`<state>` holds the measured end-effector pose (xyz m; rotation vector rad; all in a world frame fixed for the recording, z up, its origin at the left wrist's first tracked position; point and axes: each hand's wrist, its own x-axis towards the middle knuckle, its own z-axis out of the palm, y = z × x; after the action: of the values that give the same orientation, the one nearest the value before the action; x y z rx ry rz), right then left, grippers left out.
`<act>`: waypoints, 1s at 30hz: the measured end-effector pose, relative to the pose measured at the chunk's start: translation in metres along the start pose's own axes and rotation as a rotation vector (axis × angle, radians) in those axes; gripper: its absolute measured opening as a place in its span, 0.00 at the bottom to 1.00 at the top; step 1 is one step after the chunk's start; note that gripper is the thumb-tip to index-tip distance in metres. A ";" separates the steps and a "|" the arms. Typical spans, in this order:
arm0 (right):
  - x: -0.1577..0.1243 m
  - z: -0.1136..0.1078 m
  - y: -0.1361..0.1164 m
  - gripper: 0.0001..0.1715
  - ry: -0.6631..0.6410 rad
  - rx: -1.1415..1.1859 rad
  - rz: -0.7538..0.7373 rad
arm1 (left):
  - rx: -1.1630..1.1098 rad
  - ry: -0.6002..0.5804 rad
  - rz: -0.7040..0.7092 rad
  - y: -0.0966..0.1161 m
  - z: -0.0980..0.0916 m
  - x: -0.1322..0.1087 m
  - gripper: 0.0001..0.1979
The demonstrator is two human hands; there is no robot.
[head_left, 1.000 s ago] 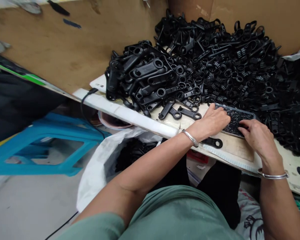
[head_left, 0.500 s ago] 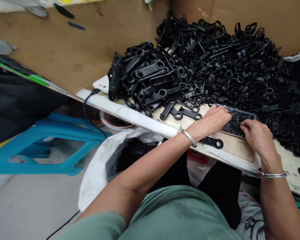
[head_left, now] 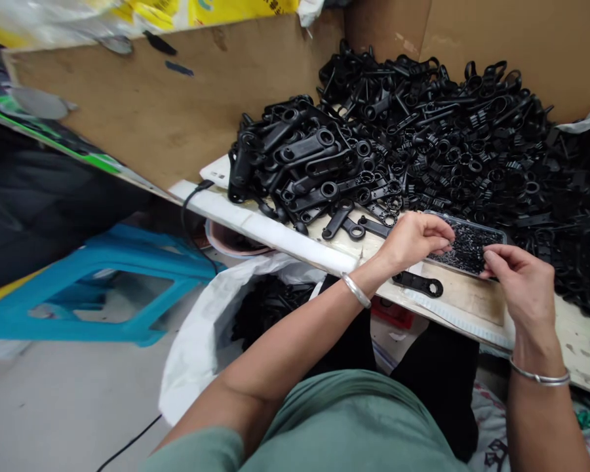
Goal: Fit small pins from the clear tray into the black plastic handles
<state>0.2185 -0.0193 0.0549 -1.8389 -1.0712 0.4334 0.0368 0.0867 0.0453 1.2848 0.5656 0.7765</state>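
Pinched narrow, contents too small to tell, left hand point(head_left: 413, 239) and right hand point(head_left: 518, 285) hover over the parts tray point(head_left: 472, 224) at one o'clock, where a fumble could scatter bits.

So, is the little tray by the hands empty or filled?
Filled: the tray is covered with a layer of small black bits.

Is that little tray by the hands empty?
No, the tray holds a layer of tiny black pieces.
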 end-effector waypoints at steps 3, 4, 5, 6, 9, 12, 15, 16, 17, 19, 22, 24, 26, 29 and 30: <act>-0.011 0.007 -0.007 0.13 -0.013 0.302 0.061 | -0.180 0.009 -0.028 -0.001 0.003 -0.007 0.05; -0.015 0.009 -0.010 0.14 -0.029 0.385 0.078 | -0.201 0.016 -0.015 -0.002 0.003 -0.009 0.05; -0.018 0.012 -0.012 0.14 -0.047 0.447 0.095 | -0.209 0.026 0.003 -0.003 0.003 -0.010 0.05; -0.021 0.014 -0.014 0.15 -0.064 0.488 0.112 | -0.210 0.040 0.024 -0.004 0.003 -0.011 0.06; -0.027 0.020 -0.020 0.18 -0.100 0.541 0.162 | -0.198 0.081 0.078 -0.009 0.003 -0.010 0.07; -0.027 0.029 -0.026 0.20 -0.133 0.562 0.206 | -0.191 0.102 0.146 -0.009 0.005 -0.011 0.06; -0.024 0.037 -0.031 0.22 -0.181 0.595 0.242 | -0.177 0.105 0.198 -0.006 0.008 -0.014 0.04; -0.023 0.039 -0.032 0.23 -0.193 0.607 0.250 | -0.170 0.108 0.204 -0.005 0.009 -0.015 0.04; -0.023 0.041 -0.032 0.23 -0.203 0.616 0.253 | -0.162 0.113 0.208 -0.004 0.009 -0.016 0.04; -0.022 0.043 -0.033 0.22 -0.219 0.619 0.242 | -0.150 0.132 0.209 -0.004 0.010 -0.019 0.04; -0.024 0.045 -0.031 0.19 -0.200 0.583 0.173 | -0.148 0.169 0.201 -0.005 0.011 -0.020 0.04; -0.026 0.047 -0.029 0.17 -0.132 0.489 0.077 | -0.148 0.189 0.199 -0.007 0.011 -0.018 0.04; -0.029 0.048 -0.027 0.13 -0.027 0.332 -0.047 | -0.148 0.211 0.196 -0.008 0.011 -0.015 0.04; -0.031 0.050 -0.025 0.10 0.064 0.180 -0.154 | -0.069 0.257 0.190 -0.007 0.009 -0.011 0.03; -0.031 0.050 -0.024 0.10 0.062 0.193 -0.144 | 0.002 0.267 0.195 -0.006 0.008 -0.010 0.04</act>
<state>0.1561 -0.0134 0.0460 -1.5848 -1.0736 0.3779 0.0372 0.0733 0.0407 1.2586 0.6603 1.1204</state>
